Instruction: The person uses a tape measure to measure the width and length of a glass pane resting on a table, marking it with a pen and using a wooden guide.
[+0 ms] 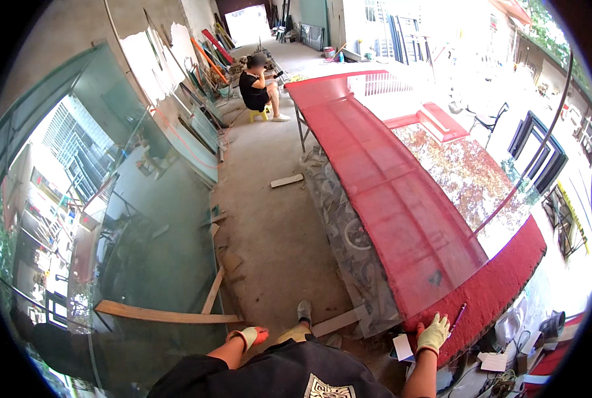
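My right hand (433, 334), in a cream work glove, rests with fingers spread on the near edge of a long table covered in red cloth (495, 285). Beside its fingertips a slim pen (457, 319) lies on the red cloth. A white card (403, 347) sits by the wrist at the table's corner. My left hand (251, 335), gloved in cream with a red-orange palm side, hangs in front of my body, fingers loosely extended, no object visible in it. A large glass sheet (435, 239) covers much of the table and reflects trees.
Big glass panes (156, 239) lean along the left wall, with a wooden strip (170, 313) at their near end. A person (257, 86) sits on a low yellow stool (259, 115) farther down the aisle. Offcuts (287, 180) lie on the floor; cables and clutter (508, 351) sit at lower right.
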